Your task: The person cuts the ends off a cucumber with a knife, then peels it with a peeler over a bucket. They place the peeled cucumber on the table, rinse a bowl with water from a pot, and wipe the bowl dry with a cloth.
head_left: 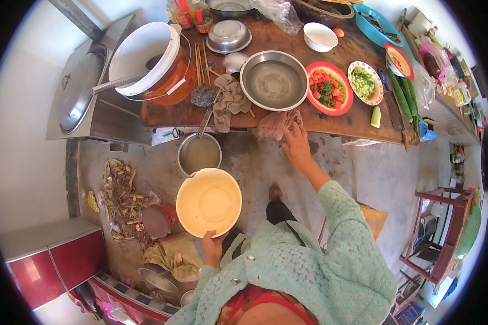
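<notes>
My left hand [213, 250] grips the rim of a pale yellow plastic basin [209, 203], held over the floor below the table with its inside facing up. My right hand [299, 149] reaches to the table's front edge, fingers stretched out at a pinkish-brown rag [279, 124]; whether they touch it is hard to tell. Behind the rag stands a steel basin [274, 81] of what looks like water. To its right are a red-rimmed bowl of chopped tomato and greens [329, 89] and a plate of cut cucumber [365, 83].
A long-handled metal pan [199, 155] is at the table edge beside a grey rag [232, 103]. A white bucket [146, 59] stands at the left. Cucumbers [406, 97] and a cut cucumber piece [376, 116] lie at the right. Dry husks [122, 200] litter the floor.
</notes>
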The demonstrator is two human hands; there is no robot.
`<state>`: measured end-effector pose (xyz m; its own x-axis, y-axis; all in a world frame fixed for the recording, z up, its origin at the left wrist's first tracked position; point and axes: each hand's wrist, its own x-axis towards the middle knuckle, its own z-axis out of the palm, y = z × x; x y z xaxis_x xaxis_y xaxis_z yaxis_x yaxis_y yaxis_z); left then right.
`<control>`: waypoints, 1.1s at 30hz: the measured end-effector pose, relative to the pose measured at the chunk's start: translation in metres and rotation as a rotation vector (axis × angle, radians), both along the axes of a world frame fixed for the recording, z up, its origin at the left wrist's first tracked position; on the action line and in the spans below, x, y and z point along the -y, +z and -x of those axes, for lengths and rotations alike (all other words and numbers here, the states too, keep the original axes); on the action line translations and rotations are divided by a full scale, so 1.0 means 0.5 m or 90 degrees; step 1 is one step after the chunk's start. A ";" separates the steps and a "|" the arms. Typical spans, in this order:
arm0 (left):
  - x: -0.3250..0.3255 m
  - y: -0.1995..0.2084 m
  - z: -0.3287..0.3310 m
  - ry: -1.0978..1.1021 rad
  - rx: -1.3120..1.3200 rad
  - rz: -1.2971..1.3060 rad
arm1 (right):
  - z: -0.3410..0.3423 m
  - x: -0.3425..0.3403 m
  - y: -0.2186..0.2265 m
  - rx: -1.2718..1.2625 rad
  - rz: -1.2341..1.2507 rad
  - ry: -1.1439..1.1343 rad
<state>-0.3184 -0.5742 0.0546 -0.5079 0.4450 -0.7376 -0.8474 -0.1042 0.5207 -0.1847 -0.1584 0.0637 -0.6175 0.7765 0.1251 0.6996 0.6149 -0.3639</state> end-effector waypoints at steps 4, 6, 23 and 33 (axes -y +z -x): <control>-0.036 0.089 -0.034 0.056 -0.027 0.037 | 0.039 -0.058 -0.011 0.058 -0.093 0.006; -0.031 0.100 -0.055 0.067 -0.034 0.052 | 0.054 -0.076 -0.002 0.073 -0.108 0.017; -0.129 -0.044 -0.056 0.055 0.169 -0.015 | 0.052 -0.161 0.017 0.153 0.102 0.092; -0.229 -0.052 -0.111 0.095 0.166 0.042 | 0.042 -0.201 -0.022 0.075 0.068 0.164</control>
<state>-0.2627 -0.4598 0.0288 -0.3540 0.3266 -0.8764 -0.9312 -0.2105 0.2977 -0.2055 -0.0579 0.0529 -0.8016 0.5969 -0.0324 0.5663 0.7408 -0.3613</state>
